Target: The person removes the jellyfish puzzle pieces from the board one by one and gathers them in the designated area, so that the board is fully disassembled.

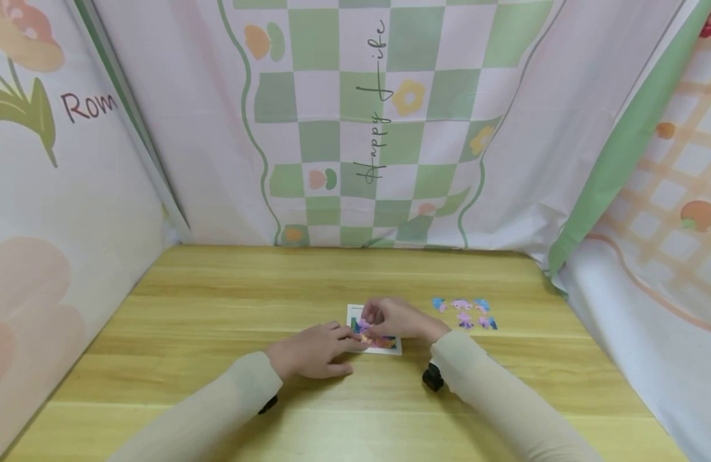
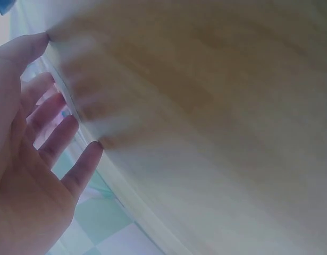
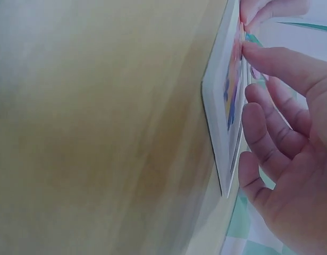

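A small white-bordered puzzle board [image 1: 397, 350] lies on the table, its inside partly filled with a colourful picture. My left hand [image 1: 317, 351] rests flat at its left side, fingers extended, fingertips over the lower left of the picture; in the left wrist view the fingers [image 2: 84, 166] are spread and touch down. From the right, my right hand [image 1: 397, 317] reaches over the board. Its thumb and bent fingers pinch a small purple puzzle piece [image 1: 362, 324] close over the picture. In the right wrist view the thumb [image 3: 275, 61] is right at the board's surface, partly hiding the piece.
Several loose puzzle pieces [image 1: 464, 319] in purple, pink and blue lie in rows on the wooden table [image 1: 263, 289], right of the board. A checkered curtain [image 1: 361, 128] hangs along the back edge, with printed cloths on both sides.
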`<state>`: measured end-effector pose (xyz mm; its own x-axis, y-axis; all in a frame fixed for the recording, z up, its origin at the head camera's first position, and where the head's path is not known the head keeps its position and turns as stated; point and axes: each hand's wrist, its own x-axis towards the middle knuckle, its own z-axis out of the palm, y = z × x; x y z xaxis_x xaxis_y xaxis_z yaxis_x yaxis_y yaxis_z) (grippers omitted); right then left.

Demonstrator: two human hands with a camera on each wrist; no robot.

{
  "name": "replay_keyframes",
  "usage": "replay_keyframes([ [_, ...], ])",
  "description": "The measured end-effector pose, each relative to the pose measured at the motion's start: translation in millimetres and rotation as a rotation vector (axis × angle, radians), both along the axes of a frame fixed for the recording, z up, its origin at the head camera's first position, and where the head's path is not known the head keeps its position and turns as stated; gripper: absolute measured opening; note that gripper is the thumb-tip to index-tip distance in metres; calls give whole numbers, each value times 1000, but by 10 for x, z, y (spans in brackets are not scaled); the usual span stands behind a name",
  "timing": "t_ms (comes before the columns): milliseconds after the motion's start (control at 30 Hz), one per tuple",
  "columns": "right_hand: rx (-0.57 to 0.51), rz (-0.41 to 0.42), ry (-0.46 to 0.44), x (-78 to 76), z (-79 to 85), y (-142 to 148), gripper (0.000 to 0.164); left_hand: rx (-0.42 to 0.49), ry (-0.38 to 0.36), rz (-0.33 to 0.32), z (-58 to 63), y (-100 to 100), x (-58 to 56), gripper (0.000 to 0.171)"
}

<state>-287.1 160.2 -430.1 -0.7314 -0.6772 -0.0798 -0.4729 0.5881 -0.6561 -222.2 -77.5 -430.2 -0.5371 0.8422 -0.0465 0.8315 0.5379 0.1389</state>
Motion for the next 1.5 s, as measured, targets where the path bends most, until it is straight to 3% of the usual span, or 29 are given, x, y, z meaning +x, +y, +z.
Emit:
replay_keyframes([
  [267,-40,15,1,-3,-29,-5,8,1,33,-7,-11,-10,5,48],
  [500,-61,31,-9,27,-20,-2,18,-15,38,0,-13,-7,7,49],
  [833,-59,-18,-12,-11,8,121,13,-5,16,6,-2,-11,16,48],
  [1067,-60,-74,6,-20,30,339,13,-9,22,12,0,-14,22,49],
  [1300,-80,-90,-8,-44,52,684,21,7,37,-9,-12,-20,11,48],
  [1500,-68,-151,-18,-59,40,997,24,3,29,-2,-20,-18,10,48],
])
